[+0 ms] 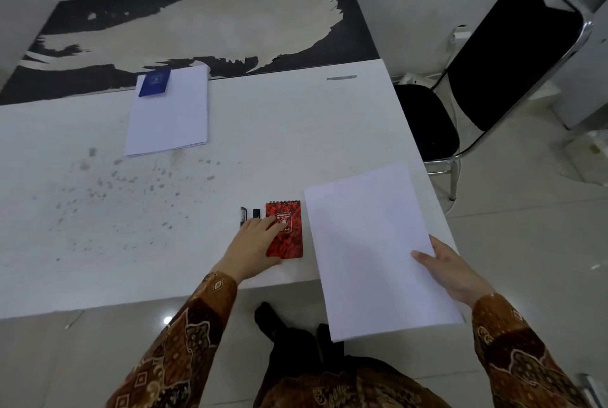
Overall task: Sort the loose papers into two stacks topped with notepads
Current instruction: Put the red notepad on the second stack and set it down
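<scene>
A stack of white papers (169,111) lies at the far side of the white table (98,210), with a blue notepad (154,83) on its top left corner. A second stack of white papers (368,243) is at the near right corner and overhangs the table's front edge. My right hand (450,271) grips its right edge, thumb on top. A red spiral notepad (286,230) lies flat just left of that stack. My left hand (255,244) rests on the red notepad with straight fingers.
Two small black items (249,214) lie just left of the red notepad, partly under my left hand. A black chair (493,78) with a chrome frame stands right of the table. A worn black board (197,32) lies beyond the table's far edge.
</scene>
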